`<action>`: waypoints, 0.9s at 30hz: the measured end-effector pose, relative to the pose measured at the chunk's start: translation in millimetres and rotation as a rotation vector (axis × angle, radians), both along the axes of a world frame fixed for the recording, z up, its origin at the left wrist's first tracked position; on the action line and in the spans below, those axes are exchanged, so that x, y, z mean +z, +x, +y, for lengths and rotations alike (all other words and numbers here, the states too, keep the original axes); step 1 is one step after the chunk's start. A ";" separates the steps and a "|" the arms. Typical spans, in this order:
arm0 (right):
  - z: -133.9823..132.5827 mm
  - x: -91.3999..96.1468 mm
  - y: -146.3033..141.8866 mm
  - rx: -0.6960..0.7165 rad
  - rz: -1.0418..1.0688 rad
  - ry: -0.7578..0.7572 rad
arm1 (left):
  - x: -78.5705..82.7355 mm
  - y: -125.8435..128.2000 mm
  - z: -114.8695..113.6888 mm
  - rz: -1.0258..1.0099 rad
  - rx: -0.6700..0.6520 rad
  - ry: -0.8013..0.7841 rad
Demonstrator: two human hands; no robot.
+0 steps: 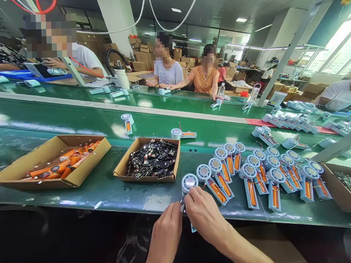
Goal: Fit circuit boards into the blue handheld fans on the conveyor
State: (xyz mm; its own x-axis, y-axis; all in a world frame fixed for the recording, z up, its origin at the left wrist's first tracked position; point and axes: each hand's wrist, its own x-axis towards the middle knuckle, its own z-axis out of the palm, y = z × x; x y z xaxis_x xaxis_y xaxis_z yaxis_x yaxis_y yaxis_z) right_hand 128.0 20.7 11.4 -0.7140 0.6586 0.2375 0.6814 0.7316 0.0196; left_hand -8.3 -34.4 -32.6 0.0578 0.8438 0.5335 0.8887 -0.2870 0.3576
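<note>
At the front edge of the bench, my left hand [168,227] and my right hand [203,212] are close together with fingers closed. Between them is a light-blue handheld fan body [190,182], its round head pointing away from me. Both hands grip its handle, which is mostly hidden by my fingers. Right of my hands stand rows of similar fan bodies [248,171], with orange battery cells and thin red wires in their open handles. Just beyond my hands is a cardboard tray of black circuit boards [153,158].
Farther left is a cardboard box [90,167] holding orange battery cells [60,168]. Another box of boards [343,196] sits at the right edge. A green conveyor belt [152,122] carries scattered fan bodies. Several people work across it; a slanted metal post [287,47] rises at right.
</note>
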 end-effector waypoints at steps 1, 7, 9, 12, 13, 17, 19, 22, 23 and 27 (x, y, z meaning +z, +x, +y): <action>0.3 1.7 1.2 -0.009 0.008 -0.029 | -0.4 0.5 -1.2 0.018 0.006 0.013; 7.1 8.0 14.8 0.007 0.268 -0.268 | 0.5 -4.5 1.9 -0.196 -0.081 -0.071; 10.2 6.3 20.2 0.050 0.345 -0.319 | 2.8 -8.3 6.0 -0.318 -0.143 -0.136; 14.1 3.4 27.2 0.105 0.421 -0.370 | 7.2 -12.1 10.5 -0.434 -0.187 -0.226; 14.9 3.0 29.1 0.112 0.435 -0.381 | 8.6 -12.6 11.3 -0.457 -0.197 -0.249; 15.4 2.8 31.5 0.134 0.422 -0.417 | 12.4 -12.1 12.6 -0.481 -0.254 -0.296; 14.6 1.5 29.1 0.117 0.427 -0.405 | 13.0 -11.2 13.4 -0.473 -0.265 -0.293; 12.9 -1.8 25.7 0.078 0.456 -0.337 | 13.2 -11.2 14.5 -0.460 -0.248 -0.285; 12.0 -2.7 26.2 0.075 0.482 -0.330 | 13.3 -11.9 14.6 -0.457 -0.246 -0.292; 4.7 -4.5 40.1 -0.075 0.779 -0.366 | 12.1 -16.2 13.0 -0.439 -0.180 -0.343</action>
